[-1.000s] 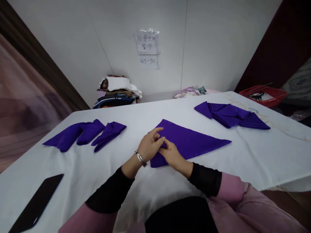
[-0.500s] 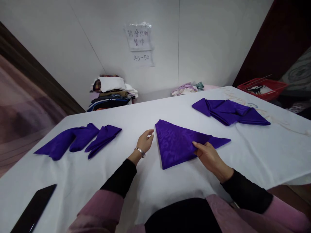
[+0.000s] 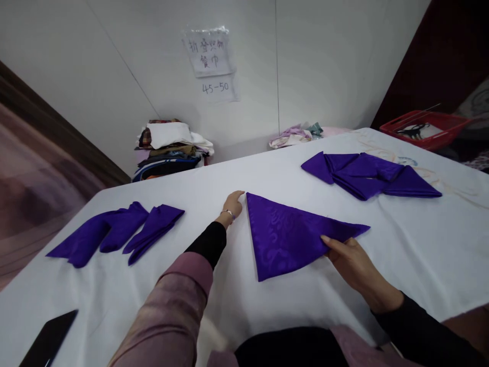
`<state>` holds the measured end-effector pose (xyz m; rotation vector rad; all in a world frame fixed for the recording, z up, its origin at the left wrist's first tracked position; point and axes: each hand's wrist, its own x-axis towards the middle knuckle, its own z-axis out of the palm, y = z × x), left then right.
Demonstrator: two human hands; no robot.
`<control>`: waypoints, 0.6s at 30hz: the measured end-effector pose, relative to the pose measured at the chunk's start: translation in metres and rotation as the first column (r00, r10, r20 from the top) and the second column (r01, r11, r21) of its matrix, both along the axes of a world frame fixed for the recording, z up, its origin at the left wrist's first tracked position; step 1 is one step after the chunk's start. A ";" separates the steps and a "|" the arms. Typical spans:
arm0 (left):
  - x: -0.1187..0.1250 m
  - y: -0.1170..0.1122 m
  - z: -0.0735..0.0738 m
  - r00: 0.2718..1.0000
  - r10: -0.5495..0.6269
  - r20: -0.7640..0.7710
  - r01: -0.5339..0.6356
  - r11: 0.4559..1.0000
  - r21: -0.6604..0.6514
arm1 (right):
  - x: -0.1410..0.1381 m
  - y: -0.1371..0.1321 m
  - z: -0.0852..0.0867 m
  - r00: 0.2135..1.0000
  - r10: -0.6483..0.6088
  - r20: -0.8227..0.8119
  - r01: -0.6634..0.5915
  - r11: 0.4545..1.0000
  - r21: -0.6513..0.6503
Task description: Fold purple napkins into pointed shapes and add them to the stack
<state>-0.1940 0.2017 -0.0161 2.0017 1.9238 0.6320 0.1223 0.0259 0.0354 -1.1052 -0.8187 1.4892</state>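
Observation:
A purple patterned cloth napkin (image 3: 286, 237), folded into a triangle, lies on the white tablecloth in front of me. My right hand (image 3: 353, 262) pinches its lower edge near the narrow right-hand point, thumb on top and fingers partly hidden beneath. At its upper left corner is my left hand (image 3: 234, 204), index finger stretched toward the tip; whether it touches the cloth is hard to tell. The other fingers of that hand are mostly hidden.
More folded purple napkins lie at the left (image 3: 153, 229) and the back right (image 3: 367, 176). A dark flat device (image 3: 49, 339) rests at the front left. Behind the table are a clothes stack (image 3: 168, 150), a smaller cloth pile (image 3: 292, 136) and a red basket (image 3: 428, 132).
My left hand has moved up to the napkin's upper left corner. My right hand has shifted along the lower edge toward the right, still pinching, and the napkin's folded layers look more even.

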 end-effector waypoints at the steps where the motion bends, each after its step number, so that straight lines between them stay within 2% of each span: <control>1: 0.002 0.005 0.000 1.000 -0.023 -0.013 0.023 1.000 -0.002 | 0.003 0.000 -0.001 1.000 0.016 -0.025 -0.016 1.000 -0.005; 4: 0.006 0.019 0.001 0.994 -0.094 -0.052 0.094 0.995 -0.017 | 0.010 0.001 -0.006 0.993 0.053 -0.101 -0.056 0.998 -0.030; 11: 0.011 0.051 0.007 0.959 -0.252 -0.127 0.243 0.966 -0.083 | 0.017 0.000 -0.017 0.988 0.050 -0.144 -0.065 0.992 -0.105; 18: 0.017 0.064 0.013 0.927 -0.335 -0.169 0.315 0.940 -0.134 | 0.015 0.002 -0.016 0.990 0.047 -0.130 -0.065 0.988 -0.137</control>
